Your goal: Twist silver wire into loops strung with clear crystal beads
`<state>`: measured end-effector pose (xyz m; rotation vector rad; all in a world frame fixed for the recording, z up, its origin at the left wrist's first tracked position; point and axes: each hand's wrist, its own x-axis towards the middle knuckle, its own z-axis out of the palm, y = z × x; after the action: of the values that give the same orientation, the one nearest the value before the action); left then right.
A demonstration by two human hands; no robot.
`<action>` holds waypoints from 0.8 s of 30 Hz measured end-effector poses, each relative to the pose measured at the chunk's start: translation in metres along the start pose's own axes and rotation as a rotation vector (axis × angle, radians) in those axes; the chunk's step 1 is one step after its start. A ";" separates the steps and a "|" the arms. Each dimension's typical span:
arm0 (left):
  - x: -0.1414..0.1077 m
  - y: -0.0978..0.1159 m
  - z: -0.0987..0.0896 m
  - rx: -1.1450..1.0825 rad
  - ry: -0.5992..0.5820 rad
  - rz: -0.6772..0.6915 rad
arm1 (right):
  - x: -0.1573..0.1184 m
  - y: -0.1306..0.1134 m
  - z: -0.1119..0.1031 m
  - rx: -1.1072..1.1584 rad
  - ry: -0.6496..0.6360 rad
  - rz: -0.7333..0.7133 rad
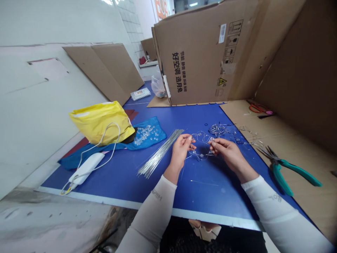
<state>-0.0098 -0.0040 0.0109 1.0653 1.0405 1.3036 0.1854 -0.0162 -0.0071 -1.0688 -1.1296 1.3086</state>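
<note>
Between my hands hangs a ring of thin wire with clear beads (201, 155). My left hand (182, 149) pinches its left side, thumb against fingers. The right side of the ring is pinched by my right hand (226, 151). A bundle of straight silvery wires (160, 154) lies left of my left hand. Loose clear beads (146, 135) rest on a blue cloth (158, 126) farther left. Just beyond my right hand is a tangle of beaded wire pieces (218, 130). A single thin wire (204, 182) lies on the blue table nearer to me.
Green-handled pliers (277, 165) and orange scissors (256, 108) lie at the right on cardboard. A yellow bag (104, 123) and a white power strip (88, 168) with a cord are at the left. A large cardboard box (202, 56) stands behind the blue table (223, 196).
</note>
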 end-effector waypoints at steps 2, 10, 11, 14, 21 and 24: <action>-0.001 0.001 0.000 -0.018 -0.005 -0.014 | 0.000 0.000 -0.001 0.007 -0.002 -0.002; 0.000 0.002 -0.003 -0.038 -0.032 -0.026 | 0.001 -0.001 -0.002 0.039 0.023 0.018; 0.000 0.002 -0.003 -0.037 -0.036 -0.023 | 0.001 -0.001 -0.003 0.043 0.021 0.017; -0.001 0.003 -0.002 -0.018 -0.062 -0.028 | 0.001 0.000 -0.003 0.059 0.016 0.011; 0.000 -0.005 -0.002 0.045 -0.095 0.050 | 0.000 -0.001 -0.003 0.051 0.007 0.005; 0.002 -0.006 -0.003 0.095 0.000 0.127 | 0.000 0.000 -0.002 0.017 -0.015 -0.005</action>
<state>-0.0118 -0.0018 0.0043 1.2199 1.0575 1.3662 0.1875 -0.0165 -0.0072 -1.0444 -1.1294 1.3223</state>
